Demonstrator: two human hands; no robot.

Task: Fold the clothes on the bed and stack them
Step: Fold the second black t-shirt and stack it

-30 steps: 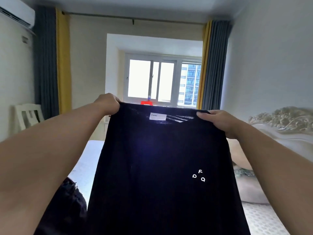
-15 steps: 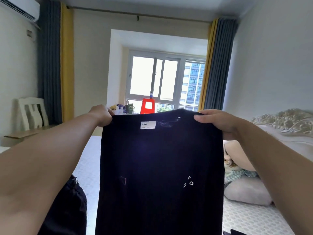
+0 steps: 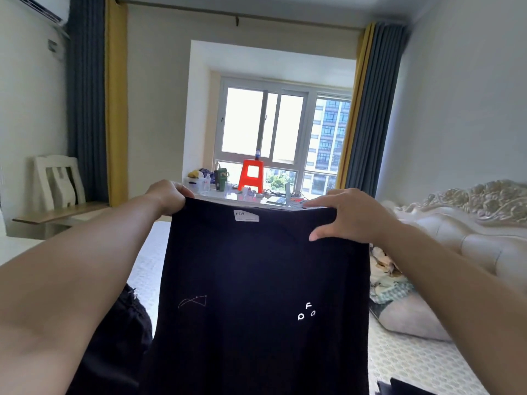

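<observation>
While the black shirt [image 3: 262, 280] hangs spread in front of the person, it is held up by its top edge over the bed [image 3: 413, 363], its lower part dropping out of sight at the near edge. The left hand [image 3: 168, 196] grips the top left corner with fingers curled over the cloth. The right hand [image 3: 346, 216] holds the top right corner, thumb on the near face and fingers laid over the hem (a looser hold than the left, by the look of it). A white label [image 3: 246, 216] sits just under the top edge, and small white marks show lower down.

I judge this to be the start of folding this one garment: it is being held out flat to be squared up. The next move likely calls for lowering it onto the bare stretch of bed without letting it bunch, then turning the sides in. Another dark garment [image 3: 119, 337] lies on the bed at the near left, not yet folded. A pillow [image 3: 407, 320] rests at the right, near the headboard [image 3: 470, 223].
</observation>
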